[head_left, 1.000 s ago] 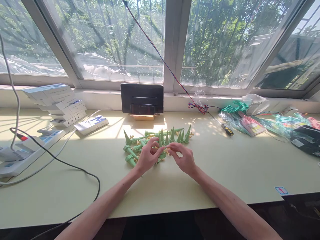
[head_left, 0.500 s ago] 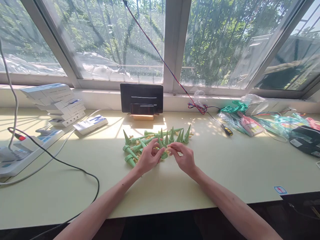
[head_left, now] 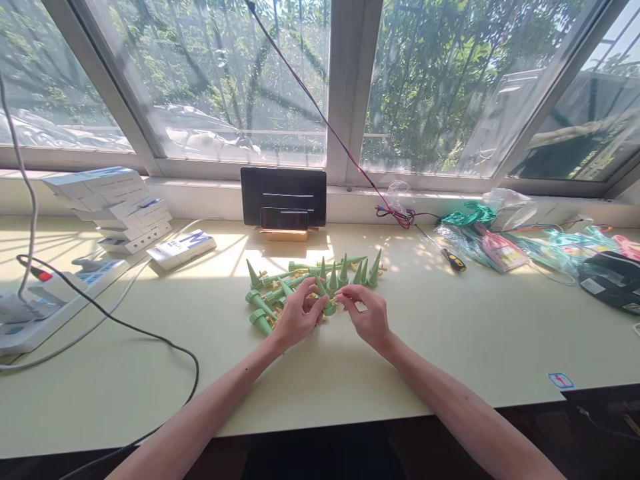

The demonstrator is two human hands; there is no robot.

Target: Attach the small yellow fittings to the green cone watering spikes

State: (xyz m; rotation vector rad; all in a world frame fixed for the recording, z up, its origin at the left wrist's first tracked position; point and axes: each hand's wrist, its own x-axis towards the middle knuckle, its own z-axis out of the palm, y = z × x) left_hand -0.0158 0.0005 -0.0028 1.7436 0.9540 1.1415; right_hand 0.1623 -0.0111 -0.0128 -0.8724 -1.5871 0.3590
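Note:
A heap of several green cone-shaped plastic spikes with small tan pieces among them lies mid-table, some standing upright. My left hand has its fingers pinched round one green spike. My right hand is also pinched, its fingertips at a small tan piece next to that same spike. Both hands meet at the front of the heap.
A dark tablet with a phone leans at the window sill. Stacked white boxes and a power strip with black cable lie left. A screwdriver and plastic bags lie right.
Both hands have shifted slightly nearer to me and down with the green spike; the fingers have closed tighter around it. The heap is unchanged.

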